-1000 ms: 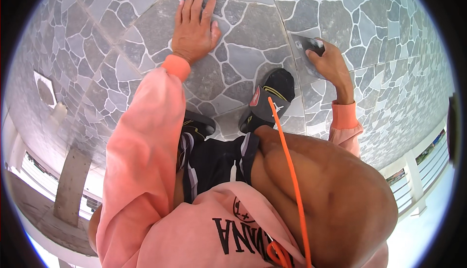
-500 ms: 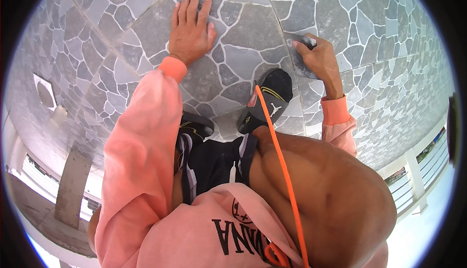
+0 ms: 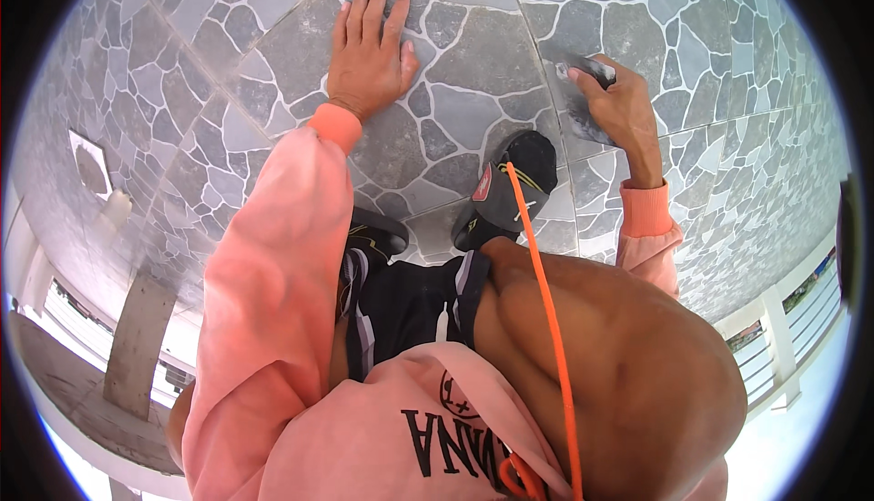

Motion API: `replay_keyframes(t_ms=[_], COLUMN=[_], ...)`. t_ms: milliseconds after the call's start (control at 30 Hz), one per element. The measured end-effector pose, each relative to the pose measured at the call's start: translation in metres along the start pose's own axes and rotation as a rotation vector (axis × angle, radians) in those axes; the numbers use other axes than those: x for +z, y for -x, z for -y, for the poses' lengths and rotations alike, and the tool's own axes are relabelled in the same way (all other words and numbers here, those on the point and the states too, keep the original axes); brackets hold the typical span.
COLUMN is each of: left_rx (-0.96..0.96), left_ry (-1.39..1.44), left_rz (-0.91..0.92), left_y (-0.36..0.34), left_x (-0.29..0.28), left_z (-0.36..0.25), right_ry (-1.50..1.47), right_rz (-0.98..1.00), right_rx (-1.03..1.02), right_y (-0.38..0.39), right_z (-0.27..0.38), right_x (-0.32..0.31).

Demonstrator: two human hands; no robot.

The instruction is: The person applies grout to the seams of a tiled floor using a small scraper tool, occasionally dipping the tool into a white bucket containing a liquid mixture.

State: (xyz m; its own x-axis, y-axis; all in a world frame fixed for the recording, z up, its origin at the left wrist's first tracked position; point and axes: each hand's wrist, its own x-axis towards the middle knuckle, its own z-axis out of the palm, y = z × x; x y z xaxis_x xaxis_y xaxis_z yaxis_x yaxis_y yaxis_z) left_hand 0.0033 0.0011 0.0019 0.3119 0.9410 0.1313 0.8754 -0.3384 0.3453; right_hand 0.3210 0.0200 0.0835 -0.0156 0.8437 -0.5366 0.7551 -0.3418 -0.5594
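My left hand point(image 3: 369, 55) lies flat on the grey stone-patterned floor point(image 3: 478, 50), its fingers stretched out and a little apart, holding nothing. Off to the right, my right hand point(image 3: 624, 110) is closed around a dark, flat trowel-like tool point(image 3: 598, 71) with whitish smears on it. The tool's flat part is blurred and partly hidden by the hand, low against the floor by a straight joint line. Pale lines run between the irregular stones under both hands.
My black shoe point(image 3: 533, 155) stands between the hands, with the other shoe point(image 3: 378, 231) farther left. An orange cord point(image 3: 551, 319) hangs down in front of me. A white-edged square plate point(image 3: 89, 162) lies at far left. White railings point(image 3: 774, 319) border the floor at right.
My right hand has slid slightly to the right with the tool. The left hand stays flat on the same stones, while the whole view has shifted a little.
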Motion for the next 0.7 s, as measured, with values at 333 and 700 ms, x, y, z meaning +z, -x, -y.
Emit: replay_keyframes(t_ms=[333, 700], left_rx=[0.0, 0.01], left_ry=[0.003, 0.018], left_rz=[0.005, -0.012], left_y=[0.001, 0.0], left_x=[0.001, 0.003], left_z=[0.0, -0.003], right_ry=[0.129, 0.095], right_rz=[0.175, 0.089], right_rx=[0.022, 0.035], right_y=[-0.004, -0.002], right_z=[-0.002, -0.012], right_x=[-0.018, -0.006])
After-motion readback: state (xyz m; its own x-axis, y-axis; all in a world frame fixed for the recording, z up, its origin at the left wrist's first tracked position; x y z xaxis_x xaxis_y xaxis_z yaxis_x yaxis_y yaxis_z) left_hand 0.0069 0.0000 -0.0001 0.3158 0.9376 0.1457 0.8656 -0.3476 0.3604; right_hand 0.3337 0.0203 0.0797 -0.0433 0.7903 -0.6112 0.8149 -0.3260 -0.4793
